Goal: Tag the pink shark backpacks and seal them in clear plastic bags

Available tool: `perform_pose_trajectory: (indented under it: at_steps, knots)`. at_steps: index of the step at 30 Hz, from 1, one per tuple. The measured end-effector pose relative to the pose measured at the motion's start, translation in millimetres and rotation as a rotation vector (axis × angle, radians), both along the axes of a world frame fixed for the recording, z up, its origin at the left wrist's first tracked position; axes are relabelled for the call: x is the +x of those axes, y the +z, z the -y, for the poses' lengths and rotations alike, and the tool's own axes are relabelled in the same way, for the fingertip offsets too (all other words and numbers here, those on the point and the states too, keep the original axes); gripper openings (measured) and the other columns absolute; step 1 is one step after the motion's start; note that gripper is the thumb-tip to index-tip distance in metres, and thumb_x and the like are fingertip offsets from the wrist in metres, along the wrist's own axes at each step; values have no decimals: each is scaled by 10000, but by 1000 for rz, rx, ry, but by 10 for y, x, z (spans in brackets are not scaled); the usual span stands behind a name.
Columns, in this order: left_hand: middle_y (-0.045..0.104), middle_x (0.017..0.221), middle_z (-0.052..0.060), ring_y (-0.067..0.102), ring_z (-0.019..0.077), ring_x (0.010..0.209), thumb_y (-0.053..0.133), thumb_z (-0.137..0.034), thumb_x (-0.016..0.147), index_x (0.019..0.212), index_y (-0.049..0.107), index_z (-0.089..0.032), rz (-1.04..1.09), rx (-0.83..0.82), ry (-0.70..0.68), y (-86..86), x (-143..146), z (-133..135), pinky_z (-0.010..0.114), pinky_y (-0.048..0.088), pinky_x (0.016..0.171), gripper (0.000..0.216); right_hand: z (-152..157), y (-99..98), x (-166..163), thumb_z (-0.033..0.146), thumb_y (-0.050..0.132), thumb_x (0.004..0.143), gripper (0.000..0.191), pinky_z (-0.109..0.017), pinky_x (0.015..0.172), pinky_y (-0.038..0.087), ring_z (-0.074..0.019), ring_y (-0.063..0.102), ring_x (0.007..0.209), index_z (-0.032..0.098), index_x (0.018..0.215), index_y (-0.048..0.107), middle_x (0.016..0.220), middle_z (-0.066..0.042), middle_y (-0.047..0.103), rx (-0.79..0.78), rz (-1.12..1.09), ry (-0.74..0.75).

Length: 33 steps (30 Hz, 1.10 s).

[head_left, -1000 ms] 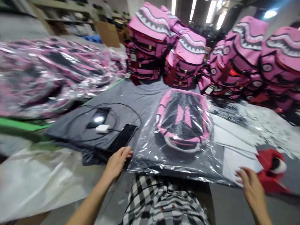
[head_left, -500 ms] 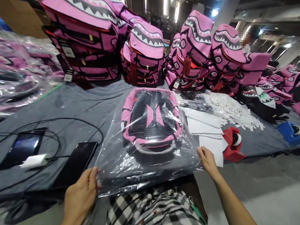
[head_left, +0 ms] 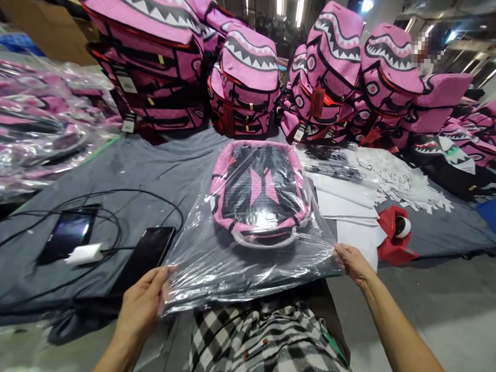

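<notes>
A pink and black backpack (head_left: 265, 189) lies inside a clear plastic bag (head_left: 244, 273) on the grey cloth-covered table. Its ribbed black panel with two pink shapes faces up, and a pale strap or handle curves at its near end. At the near left corner of the plastic, my left hand (head_left: 147, 294) is closed on the edge. My right hand (head_left: 353, 263) pinches the near right corner. Between both hands the plastic edge is stretched taut, with creases running toward the backpack.
Stacked pink backpacks (head_left: 248, 82) line the back. Plastic-wrapped ones (head_left: 37, 127) are heaped at left. Phones (head_left: 150, 253), a white charger (head_left: 86, 253) and cables lie left; white sheets (head_left: 346, 198), a red tape dispenser (head_left: 396, 233) and a pile of white tags (head_left: 404, 179) lie right.
The near edge of the plastic bag has been pulled tighter and flatter between my hands. My left hand sits slightly higher. The whole view has shifted a little.
</notes>
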<state>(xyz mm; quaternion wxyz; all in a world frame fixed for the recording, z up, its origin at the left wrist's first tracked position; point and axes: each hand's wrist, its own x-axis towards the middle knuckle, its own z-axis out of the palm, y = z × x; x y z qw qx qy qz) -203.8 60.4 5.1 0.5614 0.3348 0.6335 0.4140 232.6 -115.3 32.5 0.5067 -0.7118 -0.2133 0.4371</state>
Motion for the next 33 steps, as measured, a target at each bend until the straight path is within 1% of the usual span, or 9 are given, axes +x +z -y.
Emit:
perform_pose_trajectory:
  at_steps: [4, 8, 13, 16, 18, 22, 26, 29, 33]
  knots:
    - [539, 473, -58, 415, 96, 399, 809, -656, 403, 820, 669, -160, -24, -26, -56, -53, 10, -25, 203, 307, 383, 663, 11, -143, 32, 784, 735, 552, 629, -226, 401, 278, -79, 362, 432, 181, 628, 575, 516, 40, 494, -10, 206, -90]
    - [571, 500, -39, 511, 150, 432, 680, -789, 571, 1002, 680, -158, -170, 101, -190, -139, -190, -5, 241, 399, 414, 764, 214, -268, 131, 728, 488, 867, 577, -285, 441, 450, -173, 563, 516, 175, 863, 651, 630, -22, 607, 43, 597, -8]
    - [734, 1145, 42, 710, 227, 972, 471, -464, 959, 1220, 653, -249, -835, 931, -528, -287, -557, 45, 353, 565, 890, 384, 403, -303, 262, 238, 506, 984, 295, -406, 975, 553, -232, 649, 1138, 275, 1228, 668, 1205, -90, 692, 384, 1500, 359]
    - [652, 1347, 18, 595, 197, 1249, 376, -159, 1008, 1265, 657, -294, -999, 1343, -825, -287, -601, 70, 347, 432, 1106, 404, 383, -247, 289, 153, 518, 974, 321, -403, 1013, 543, -203, 674, 1111, 320, 1177, 704, 1162, -33, 730, 569, 1477, 540]
    - [660, 1339, 27, 558, 212, 1286, 417, -134, 1005, 1304, 637, -288, -1051, 1416, -810, -246, -594, 56, 375, 400, 1128, 402, 358, -185, 301, 221, 523, 990, 259, -380, 944, 577, -205, 708, 1022, 303, 1124, 728, 1082, -30, 757, 573, 1265, 496]
    - [738, 1188, 32, 559, 250, 1258, 487, -282, 1004, 1270, 660, -279, -888, 1300, -713, -153, -590, 4, 434, 442, 1078, 317, 288, -120, 265, 459, 566, 964, 286, -371, 890, 576, -239, 721, 957, 255, 944, 766, 989, -57, 772, 435, 815, 218]
    - [740, 1173, 55, 583, 250, 1242, 477, -400, 992, 1129, 735, -250, -530, 1076, -545, -57, -453, 33, 415, 491, 1050, 329, 36, -190, 36, 651, 614, 861, 446, -366, 818, 563, -234, 706, 864, 220, 800, 710, 877, -69, 752, 567, 549, -186]
    - [769, 1015, 84, 706, 243, 970, 500, -581, 938, 973, 760, -202, -356, 789, -395, 6, -247, 26, 368, 572, 897, 461, -247, -219, -148, 709, 600, 833, 502, -286, 595, 510, -153, 596, 575, 213, 758, 618, 637, 6, 619, 644, 484, -481]
    - [685, 643, 33, 614, 182, 525, 515, -790, 795, 885, 713, -162, -274, 491, -318, -5, -12, -161, 284, 517, 525, 664, -488, -179, -198, 787, 518, 822, 573, -261, 437, 364, -122, 426, 436, 222, 735, 546, 516, 60, 437, 454, 590, -528]
